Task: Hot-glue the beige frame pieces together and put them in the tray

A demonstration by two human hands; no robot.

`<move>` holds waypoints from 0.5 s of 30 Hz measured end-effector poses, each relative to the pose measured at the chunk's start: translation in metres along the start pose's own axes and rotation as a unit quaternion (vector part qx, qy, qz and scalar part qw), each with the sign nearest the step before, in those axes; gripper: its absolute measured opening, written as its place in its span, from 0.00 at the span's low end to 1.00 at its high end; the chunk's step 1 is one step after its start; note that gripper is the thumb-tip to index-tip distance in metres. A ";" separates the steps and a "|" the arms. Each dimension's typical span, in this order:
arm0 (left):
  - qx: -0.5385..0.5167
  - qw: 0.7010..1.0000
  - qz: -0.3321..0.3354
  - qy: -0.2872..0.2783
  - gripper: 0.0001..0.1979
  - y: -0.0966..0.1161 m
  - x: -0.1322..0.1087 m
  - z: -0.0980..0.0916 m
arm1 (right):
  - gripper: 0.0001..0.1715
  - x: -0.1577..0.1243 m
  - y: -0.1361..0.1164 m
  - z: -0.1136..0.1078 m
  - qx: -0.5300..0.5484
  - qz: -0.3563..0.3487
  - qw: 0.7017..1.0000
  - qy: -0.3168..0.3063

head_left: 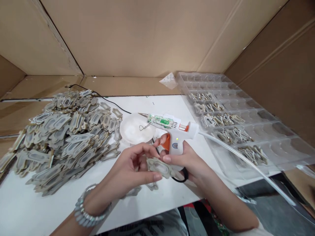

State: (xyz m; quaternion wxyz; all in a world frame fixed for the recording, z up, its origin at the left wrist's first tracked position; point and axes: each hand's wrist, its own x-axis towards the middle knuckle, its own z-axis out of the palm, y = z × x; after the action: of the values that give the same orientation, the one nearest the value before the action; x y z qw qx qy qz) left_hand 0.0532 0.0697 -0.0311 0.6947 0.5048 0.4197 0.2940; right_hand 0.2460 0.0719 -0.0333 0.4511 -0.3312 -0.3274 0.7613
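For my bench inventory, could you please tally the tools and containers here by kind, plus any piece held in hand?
Glue gun: 1
White dish: 1
Clear tray: 1
Held flat piece: 1
Total: 4

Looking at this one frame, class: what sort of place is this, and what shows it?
Probably a small craft-assembly bench: a heap of ornate cut-out pieces, a hot glue gun in the right hand, and a clear compartment tray of sorted pieces.

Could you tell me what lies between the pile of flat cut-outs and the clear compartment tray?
In the head view, a white round dish and the glue gun held in the right hand lie between the pile and the tray.
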 end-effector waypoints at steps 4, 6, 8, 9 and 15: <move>0.053 0.989 0.086 0.107 0.20 0.001 -0.003 -0.001 | 0.24 -0.001 -0.002 0.002 -0.015 -0.016 0.999 0.042; 0.078 0.978 0.128 0.144 0.17 -0.001 -0.005 -0.001 | 0.25 0.000 -0.002 0.001 -0.024 -0.029 0.998 0.049; 0.107 0.969 0.151 0.162 0.16 -0.002 -0.005 0.000 | 0.24 0.001 -0.001 0.000 -0.036 -0.043 0.997 0.057; 0.119 0.967 0.156 0.163 0.16 -0.002 -0.005 0.000 | 0.23 0.001 -0.001 0.000 -0.045 -0.050 0.996 0.062; 0.031 0.993 0.082 0.075 0.16 0.002 -0.001 0.002 | 0.19 -0.002 -0.004 0.001 -0.150 -0.049 0.984 0.080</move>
State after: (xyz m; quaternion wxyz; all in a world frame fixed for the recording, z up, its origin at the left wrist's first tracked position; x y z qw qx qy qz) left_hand 0.0544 0.0691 -0.0291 0.6187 0.5354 0.4370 0.3737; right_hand 0.2477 0.0713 -0.0285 0.4583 -0.4384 -0.4163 0.6515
